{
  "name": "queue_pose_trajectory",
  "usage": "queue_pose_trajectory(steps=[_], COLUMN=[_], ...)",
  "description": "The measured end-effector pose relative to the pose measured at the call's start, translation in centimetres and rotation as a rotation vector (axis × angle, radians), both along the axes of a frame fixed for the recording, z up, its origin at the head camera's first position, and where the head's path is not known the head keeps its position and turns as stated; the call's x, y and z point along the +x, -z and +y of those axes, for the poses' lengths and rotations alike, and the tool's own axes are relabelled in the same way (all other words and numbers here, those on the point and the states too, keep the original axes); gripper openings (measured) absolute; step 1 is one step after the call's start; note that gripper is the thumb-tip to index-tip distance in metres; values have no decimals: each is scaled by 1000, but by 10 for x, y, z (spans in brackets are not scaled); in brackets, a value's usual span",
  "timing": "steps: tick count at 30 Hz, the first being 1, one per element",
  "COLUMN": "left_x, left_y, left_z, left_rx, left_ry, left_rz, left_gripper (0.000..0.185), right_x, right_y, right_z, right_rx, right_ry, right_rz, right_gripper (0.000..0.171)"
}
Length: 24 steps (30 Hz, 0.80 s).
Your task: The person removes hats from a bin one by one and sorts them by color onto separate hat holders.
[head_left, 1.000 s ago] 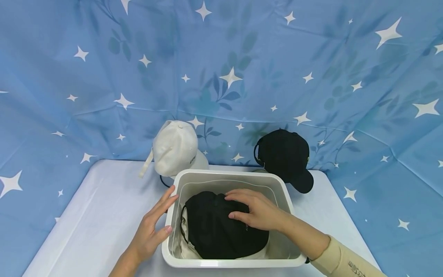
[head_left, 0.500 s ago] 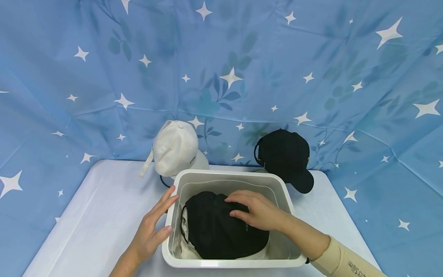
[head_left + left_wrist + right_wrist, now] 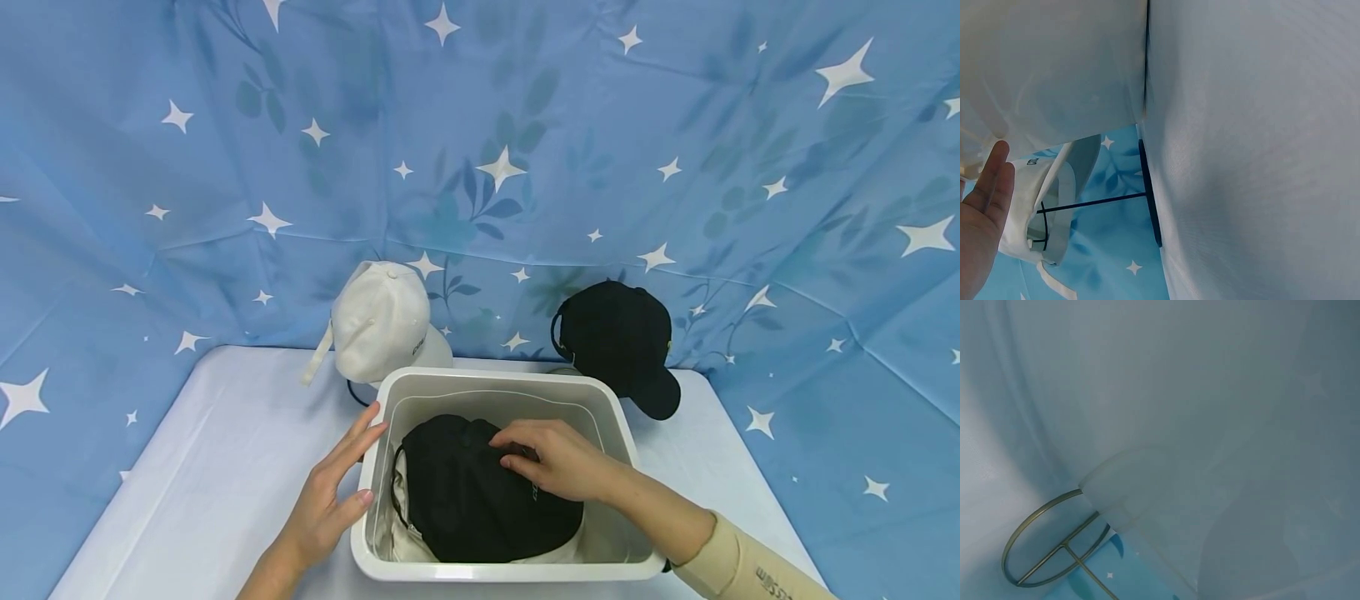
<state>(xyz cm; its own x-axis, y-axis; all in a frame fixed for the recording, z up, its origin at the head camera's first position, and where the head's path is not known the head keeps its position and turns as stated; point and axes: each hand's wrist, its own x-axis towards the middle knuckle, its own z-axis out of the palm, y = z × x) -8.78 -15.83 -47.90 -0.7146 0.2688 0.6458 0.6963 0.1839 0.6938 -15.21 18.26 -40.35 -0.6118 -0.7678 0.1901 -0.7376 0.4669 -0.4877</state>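
Observation:
A black baseball cap (image 3: 457,492) lies in a white plastic bin (image 3: 495,572), over a cream-coloured cap (image 3: 402,546) that is mostly hidden beneath it. My right hand (image 3: 558,458) reaches into the bin from the right. Its fingers and thumb pinch the black cap's crown near the small lettering. On the other side, my left hand (image 3: 330,492) touches the bin's left rim with fingers nearly straight and the thumb spread. The left wrist view shows those fingers (image 3: 991,181) against the bin's outer wall (image 3: 1054,75). The right wrist view does not show the hand.
Behind the bin, a white cap (image 3: 381,321) sits at the left on a dark wire stand (image 3: 1097,203). A second black cap (image 3: 615,333) is at the back right; a brass-coloured ring stand (image 3: 1054,550) shows in the right wrist view. A blue starry curtain (image 3: 480,108) backs the white-covered table (image 3: 202,450).
My right fingers have curled in towards the thumb on the black cap, narrowing the gap between them. My left hand and the other caps have stayed where they were.

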Motion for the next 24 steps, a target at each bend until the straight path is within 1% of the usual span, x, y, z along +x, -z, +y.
queue_pose_trajectory(steps=[13, 20, 24], left_x=[0, 0, 0], left_y=[1, 0, -1], left_z=[-1, -1, -1], left_rx=[-1, -4, -5], left_ry=[-1, -6, -5], left_rz=[8, 3, 11], left_gripper=[67, 66, 66], right_x=[-2, -2, -2], right_y=[1, -2, -4], right_z=[4, 9, 11], right_rx=[-117, -146, -145], right_ry=[-27, -23, -4], right_rz=[35, 23, 31], right_gripper=[21, 23, 23])
